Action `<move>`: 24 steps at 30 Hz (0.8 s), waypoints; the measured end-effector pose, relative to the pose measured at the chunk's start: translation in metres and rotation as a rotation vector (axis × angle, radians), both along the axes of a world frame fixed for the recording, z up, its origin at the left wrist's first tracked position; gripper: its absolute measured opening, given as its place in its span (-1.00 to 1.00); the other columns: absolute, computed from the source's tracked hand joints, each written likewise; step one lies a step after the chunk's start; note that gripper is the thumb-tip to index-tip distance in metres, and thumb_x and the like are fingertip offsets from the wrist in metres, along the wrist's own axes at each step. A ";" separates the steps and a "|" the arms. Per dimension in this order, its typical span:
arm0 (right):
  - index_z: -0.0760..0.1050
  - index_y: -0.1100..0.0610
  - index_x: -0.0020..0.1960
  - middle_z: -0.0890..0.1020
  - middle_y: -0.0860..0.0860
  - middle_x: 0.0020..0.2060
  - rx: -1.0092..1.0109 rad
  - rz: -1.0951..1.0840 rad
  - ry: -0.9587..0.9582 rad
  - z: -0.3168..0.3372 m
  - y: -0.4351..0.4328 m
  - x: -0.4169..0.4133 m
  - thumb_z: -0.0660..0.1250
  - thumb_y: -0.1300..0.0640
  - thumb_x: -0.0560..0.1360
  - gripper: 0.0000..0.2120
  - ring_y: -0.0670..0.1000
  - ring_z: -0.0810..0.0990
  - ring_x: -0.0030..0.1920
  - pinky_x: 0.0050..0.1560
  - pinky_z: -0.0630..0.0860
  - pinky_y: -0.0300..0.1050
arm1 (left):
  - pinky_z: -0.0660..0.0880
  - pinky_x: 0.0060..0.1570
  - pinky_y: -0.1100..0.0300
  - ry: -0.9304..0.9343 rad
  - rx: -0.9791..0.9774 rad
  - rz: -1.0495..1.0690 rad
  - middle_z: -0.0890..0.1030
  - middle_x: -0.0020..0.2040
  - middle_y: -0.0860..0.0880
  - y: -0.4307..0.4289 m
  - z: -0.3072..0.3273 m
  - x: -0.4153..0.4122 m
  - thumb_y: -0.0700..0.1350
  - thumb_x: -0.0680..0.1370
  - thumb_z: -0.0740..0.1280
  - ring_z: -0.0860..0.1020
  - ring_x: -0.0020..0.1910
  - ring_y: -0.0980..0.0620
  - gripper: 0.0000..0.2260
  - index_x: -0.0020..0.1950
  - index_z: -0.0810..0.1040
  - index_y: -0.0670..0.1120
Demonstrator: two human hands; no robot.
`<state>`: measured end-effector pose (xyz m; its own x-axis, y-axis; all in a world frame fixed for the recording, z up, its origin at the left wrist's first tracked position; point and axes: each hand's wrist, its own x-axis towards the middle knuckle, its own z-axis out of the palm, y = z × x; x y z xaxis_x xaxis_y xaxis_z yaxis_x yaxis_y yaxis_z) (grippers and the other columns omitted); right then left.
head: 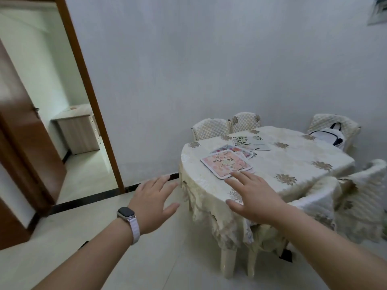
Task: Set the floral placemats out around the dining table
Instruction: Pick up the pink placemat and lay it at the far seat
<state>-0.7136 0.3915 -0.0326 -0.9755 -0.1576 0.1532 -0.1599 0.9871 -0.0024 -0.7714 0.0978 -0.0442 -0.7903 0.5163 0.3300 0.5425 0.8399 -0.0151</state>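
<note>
A round dining table (293, 164) under a cream flowered cloth stands at the right. Near its left edge lies a pink floral placemat (225, 163) on top of another pink one (232, 149). A white placemat with green leaves (250, 142) lies further back. My right hand (253, 195) is stretched out, fingers spread, its fingertips just short of the pink placemat's near edge. Out over the floor to the left of the table, my left hand (152, 203), with a watch on the wrist, holds nothing and its fingers are apart.
Chairs with quilted cream covers stand behind the table (211, 128) and at its right (335, 124); one holds a white bag (328, 136). A covered chair (356, 197) is at the near right. An open brown door (27, 143) and doorway are at the left.
</note>
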 end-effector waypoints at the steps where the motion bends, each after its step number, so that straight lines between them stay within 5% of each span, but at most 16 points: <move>1: 0.09 -0.12 0.55 0.12 -0.05 0.58 -0.005 0.000 -0.002 -0.003 -0.002 -0.014 0.05 -0.30 0.56 -0.38 0.03 0.03 0.57 0.53 0.03 0.01 | 0.24 0.36 -0.03 -0.003 0.006 0.000 0.36 0.45 0.01 0.000 -0.004 -0.014 0.30 0.48 -0.01 0.33 0.41 -0.03 -0.41 0.47 0.28 0.13; 6: 0.13 -0.10 0.54 0.15 -0.05 0.57 -0.022 0.006 -0.035 -0.026 -0.012 -0.089 0.08 -0.28 0.56 -0.40 0.03 0.04 0.56 0.52 0.05 0.01 | 0.24 0.37 -0.07 -0.034 -0.028 -0.024 0.33 0.49 0.01 -0.007 -0.037 -0.103 0.26 0.52 0.01 0.30 0.44 -0.05 -0.47 0.46 0.29 0.13; 17: 0.18 -0.09 0.51 0.23 -0.04 0.54 -0.012 -0.105 -0.090 -0.051 -0.035 -0.297 -0.01 -0.34 0.49 -0.34 0.05 0.13 0.54 0.52 0.14 0.06 | 0.49 0.14 -0.05 -0.044 -0.043 -0.140 0.57 0.26 -0.02 -0.025 -0.071 -0.335 0.26 0.44 0.19 0.54 0.22 -0.07 -0.52 0.27 0.49 0.08; 24: 0.22 -0.08 0.49 0.26 -0.05 0.53 0.001 -0.131 -0.085 -0.056 -0.034 -0.382 0.07 -0.30 0.52 -0.41 0.06 0.16 0.53 0.48 0.14 0.07 | 0.43 0.17 -0.06 -0.099 0.041 -0.239 0.54 0.29 -0.04 -0.011 -0.077 -0.428 0.25 0.44 0.19 0.49 0.26 -0.09 -0.49 0.32 0.47 0.05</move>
